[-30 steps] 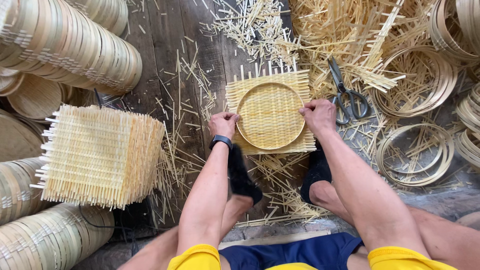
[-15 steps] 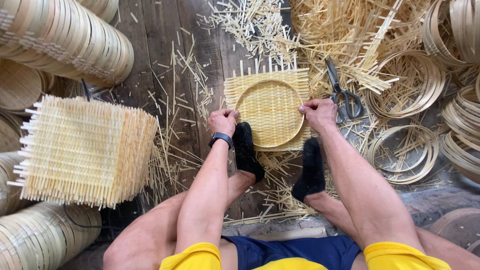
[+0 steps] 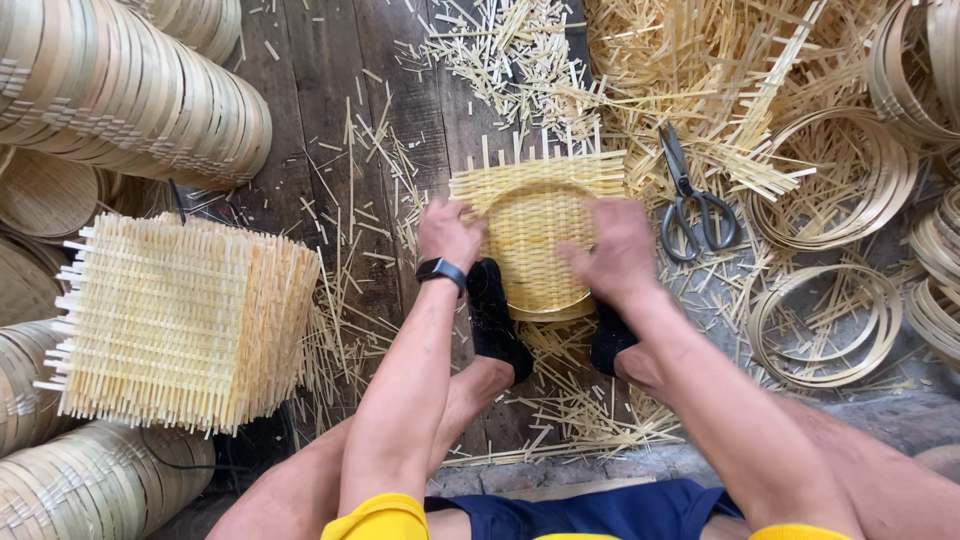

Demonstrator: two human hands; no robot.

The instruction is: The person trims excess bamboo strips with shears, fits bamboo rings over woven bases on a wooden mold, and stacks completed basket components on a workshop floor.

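Both the left hand [image 3: 450,232] and right hand [image 3: 615,245] grip the near edges of a woven bamboo mat [image 3: 535,215] with its round hoop [image 3: 540,305], scissors [image 3: 690,200] lying just right on the floor [image 3: 330,90].

Left hand [image 3: 447,233] and right hand [image 3: 617,247] press a woven bamboo mat [image 3: 536,215] (scissors [image 3: 690,200] beside).

Woven mat [image 3: 535,215] sits dead center, scissors [image 3: 690,200] at 3 o'clock, mat stack [image 3: 180,320] at 8 o'clock.
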